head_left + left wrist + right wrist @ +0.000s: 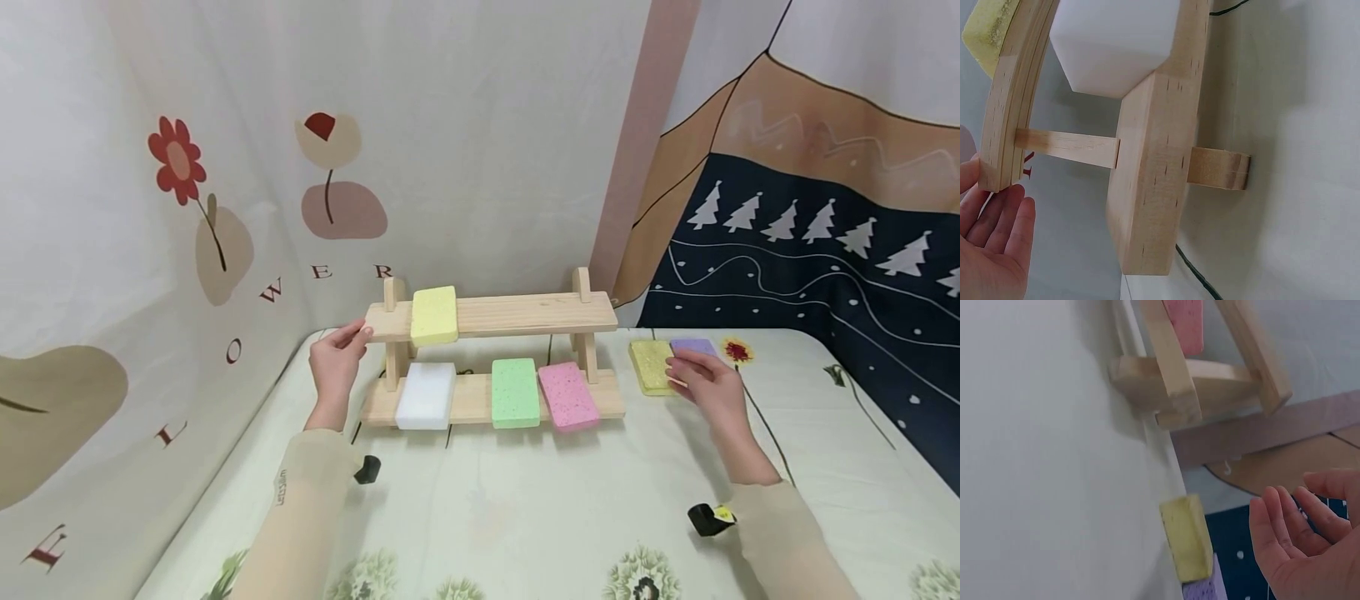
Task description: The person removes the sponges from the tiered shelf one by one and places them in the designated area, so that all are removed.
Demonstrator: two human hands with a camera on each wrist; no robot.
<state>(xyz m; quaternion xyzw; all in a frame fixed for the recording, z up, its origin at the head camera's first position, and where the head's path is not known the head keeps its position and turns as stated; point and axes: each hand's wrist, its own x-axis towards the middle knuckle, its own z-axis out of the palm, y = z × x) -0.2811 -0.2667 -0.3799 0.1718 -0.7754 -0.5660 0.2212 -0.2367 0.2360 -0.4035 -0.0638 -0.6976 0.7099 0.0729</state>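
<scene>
My left hand [336,367] pinches the left end of the upper board of a two-tier wooden rack [525,315]; the left wrist view shows thumb and fingers at that end. A pale yellow sponge [433,315] lies on the upper tier. On the lower tier are a white sponge [426,396], a green sponge [515,393] and a tilted pink sponge [568,396]. Right of the rack, my right hand [708,392] hovers by a darker yellow sponge [647,368] and a purple sponge [693,344], partly overlapping both. Its fingers are loosely bent around nothing in the right wrist view [1310,531].
A pale floral cloth [480,508] covers the table. Behind the rack hangs a printed curtain [480,150] with flowers and letters, and a dark panel with white trees [817,250] hangs at the right. Black devices are strapped at both wrists.
</scene>
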